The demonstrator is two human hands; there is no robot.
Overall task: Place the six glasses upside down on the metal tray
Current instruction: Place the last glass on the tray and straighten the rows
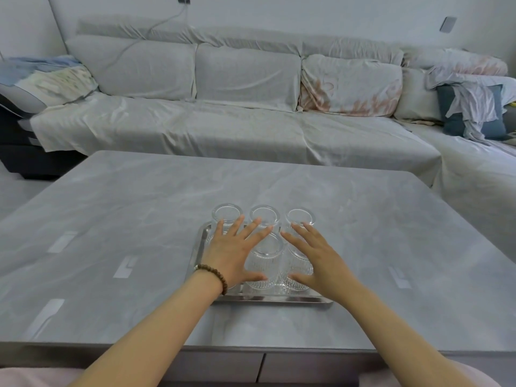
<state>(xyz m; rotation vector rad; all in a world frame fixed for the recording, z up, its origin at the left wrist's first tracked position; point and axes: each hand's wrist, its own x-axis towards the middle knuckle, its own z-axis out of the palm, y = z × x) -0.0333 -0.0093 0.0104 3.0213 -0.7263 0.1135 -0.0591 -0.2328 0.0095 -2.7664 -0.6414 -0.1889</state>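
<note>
Glasses [264, 261] stand upside down on the tray [198, 248]. Left hand [234, 254] and right hand [315, 255] hover spread wide, palms down, gripping nothing; contact unclear.

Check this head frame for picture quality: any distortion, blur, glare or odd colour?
Head view: wide-angle bending bows the sofa back and the table edges; lighting is flat, cool and grey, with only faint shadows; the pillow at far left is smeared; the clear glasses nearly vanish against the metal tray, whose front rim shows bright reflections; both hands look sharp.
</note>
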